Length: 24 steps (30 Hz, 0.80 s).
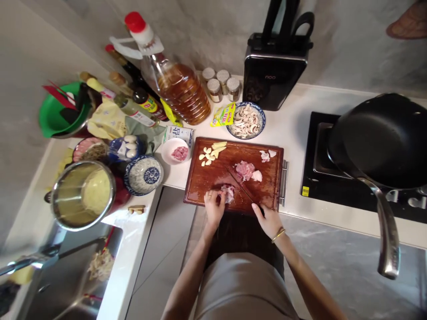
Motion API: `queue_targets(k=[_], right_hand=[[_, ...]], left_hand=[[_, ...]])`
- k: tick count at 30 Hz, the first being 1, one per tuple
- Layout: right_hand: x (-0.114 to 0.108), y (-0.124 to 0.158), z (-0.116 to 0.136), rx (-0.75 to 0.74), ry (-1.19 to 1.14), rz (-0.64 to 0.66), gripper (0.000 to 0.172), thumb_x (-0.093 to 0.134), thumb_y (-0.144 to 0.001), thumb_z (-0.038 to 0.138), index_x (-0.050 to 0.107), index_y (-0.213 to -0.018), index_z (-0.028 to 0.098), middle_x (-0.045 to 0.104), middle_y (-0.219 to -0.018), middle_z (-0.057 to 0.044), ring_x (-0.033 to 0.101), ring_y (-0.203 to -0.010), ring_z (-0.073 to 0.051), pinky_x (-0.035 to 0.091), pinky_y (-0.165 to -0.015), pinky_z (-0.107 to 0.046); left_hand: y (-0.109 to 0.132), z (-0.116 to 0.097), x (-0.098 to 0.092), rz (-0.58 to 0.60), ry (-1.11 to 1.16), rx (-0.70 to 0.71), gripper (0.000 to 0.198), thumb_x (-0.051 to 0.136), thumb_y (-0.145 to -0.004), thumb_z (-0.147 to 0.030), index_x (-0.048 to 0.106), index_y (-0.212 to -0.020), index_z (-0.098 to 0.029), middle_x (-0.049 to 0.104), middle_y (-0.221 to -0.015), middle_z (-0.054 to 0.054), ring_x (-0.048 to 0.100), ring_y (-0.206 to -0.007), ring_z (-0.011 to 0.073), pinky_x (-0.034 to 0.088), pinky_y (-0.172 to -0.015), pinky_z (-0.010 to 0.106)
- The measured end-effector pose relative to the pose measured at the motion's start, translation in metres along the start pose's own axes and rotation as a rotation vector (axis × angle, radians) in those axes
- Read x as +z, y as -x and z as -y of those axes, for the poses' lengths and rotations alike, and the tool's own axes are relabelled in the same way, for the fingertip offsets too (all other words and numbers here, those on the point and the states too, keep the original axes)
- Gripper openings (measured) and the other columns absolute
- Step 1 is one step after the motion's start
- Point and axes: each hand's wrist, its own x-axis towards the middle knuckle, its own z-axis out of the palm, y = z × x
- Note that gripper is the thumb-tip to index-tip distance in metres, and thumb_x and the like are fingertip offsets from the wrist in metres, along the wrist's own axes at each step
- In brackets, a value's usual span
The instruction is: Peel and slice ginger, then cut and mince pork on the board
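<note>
A wooden cutting board (213, 175) lies on the counter below me. At its front edge my left hand (214, 205) pinches a piece of meat (228, 194) with its fingertips. My right hand (267, 218) grips a knife (243, 188), whose blade slants up and left across the board, just right of that piece. Behind the blade rest a pile of pink meat (244, 170) and a pale piece (256, 176). Garlic cloves (207, 156) and ginger slices (218, 148) sit at the back left, and small pale scraps (265, 156) at the back right.
A bowl of sliced mushrooms (247, 121) stands behind the board, near a knife block (273, 80). To the left are a small bowl of meat (178, 152), a patterned bowl (144, 175), a metal pot (83, 195) and an oil jug (182, 91). A black wok (387, 138) occupies the stove at right.
</note>
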Motion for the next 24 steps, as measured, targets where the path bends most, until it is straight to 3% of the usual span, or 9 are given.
queue_targets(k=[3, 6, 9, 12, 15, 18, 21, 24], right_hand=[[0.010, 0.001, 0.008, 0.013, 0.030, 0.047, 0.045, 0.030, -0.088, 0.051, 0.062, -0.082, 0.020, 0.068, -0.085, -0.009, 0.063, -0.084, -0.022, 0.045, -0.074, -0.030], [0.016, 0.002, 0.006, 0.052, 0.017, 0.015, 0.047, 0.028, -0.089, 0.051, 0.063, -0.086, 0.019, 0.068, -0.091, -0.010, 0.062, -0.090, -0.022, 0.044, -0.080, -0.032], [0.018, 0.005, 0.000, 0.065, 0.031, -0.054, 0.049, 0.027, -0.089, 0.051, 0.063, -0.090, 0.018, 0.065, -0.101, -0.012, 0.058, -0.100, -0.024, 0.043, -0.086, -0.035], [0.019, 0.010, -0.007, 0.077, 0.048, -0.068, 0.047, 0.029, -0.088, 0.051, 0.062, -0.098, 0.018, 0.064, -0.103, -0.012, 0.059, -0.098, -0.024, 0.046, -0.081, -0.035], [0.021, 0.015, -0.011, 0.066, 0.029, -0.044, 0.044, 0.032, -0.088, 0.049, 0.062, -0.100, 0.020, 0.066, -0.098, -0.011, 0.063, -0.089, -0.023, 0.048, -0.074, -0.033], [0.023, 0.018, -0.010, 0.081, 0.010, -0.026, 0.042, 0.033, -0.088, 0.048, 0.061, -0.104, 0.021, 0.066, -0.100, -0.009, 0.064, -0.084, -0.022, 0.050, -0.071, -0.033], [0.023, 0.019, -0.007, 0.130, 0.000, -0.012, 0.044, 0.032, -0.088, 0.049, 0.059, -0.110, 0.021, 0.066, -0.100, -0.010, 0.064, -0.084, -0.023, 0.050, -0.070, -0.033], [0.021, 0.019, -0.007, 0.133, -0.008, -0.021, 0.045, 0.031, -0.088, 0.048, 0.058, -0.113, 0.020, 0.066, -0.101, -0.011, 0.064, -0.087, -0.023, 0.049, -0.073, -0.033]], left_hand=[[-0.005, 0.005, -0.004, -0.042, 0.104, -0.075, 0.018, 0.045, -0.084, -0.035, 0.054, -0.079, -0.020, 0.059, -0.081, 0.003, 0.052, -0.081, 0.0149, 0.041, -0.078, 0.030], [-0.027, 0.009, -0.013, -0.083, 0.150, -0.074, 0.018, 0.047, -0.083, -0.036, 0.055, -0.082, -0.019, 0.059, -0.082, 0.003, 0.053, -0.080, 0.0138, 0.042, -0.075, 0.028], [-0.054, 0.004, -0.023, -0.096, 0.104, 0.031, 0.018, 0.049, -0.082, -0.035, 0.056, -0.079, -0.019, 0.061, -0.080, 0.002, 0.054, -0.080, 0.0145, 0.040, -0.080, 0.030], [-0.081, -0.022, -0.019, -0.058, 0.067, 0.198, 0.018, 0.048, -0.083, -0.034, 0.058, -0.078, -0.020, 0.063, -0.080, 0.002, 0.055, -0.082, 0.0155, 0.038, -0.085, 0.033], [-0.103, -0.067, 0.010, 0.132, 0.059, 0.424, 0.015, 0.047, -0.084, -0.031, 0.058, -0.084, -0.021, 0.063, -0.084, 0.002, 0.054, -0.084, 0.0154, 0.038, -0.084, 0.031], [-0.115, -0.108, 0.057, 0.324, -0.073, 0.576, 0.010, 0.051, -0.081, -0.024, 0.057, -0.088, -0.020, 0.062, -0.079, 0.003, 0.054, -0.079, 0.0167, 0.039, -0.076, 0.030], [-0.121, -0.127, 0.101, 0.369, -0.267, 0.628, 0.016, 0.051, -0.080, -0.017, 0.058, -0.095, -0.017, 0.062, -0.087, 0.008, 0.053, -0.086, 0.0213, 0.038, -0.074, 0.033], [-0.121, -0.134, 0.118, 0.378, -0.379, 0.644, 0.019, 0.044, -0.082, -0.013, 0.060, -0.093, -0.015, 0.062, -0.093, 0.012, 0.051, -0.090, 0.0233, 0.037, -0.075, 0.036]])
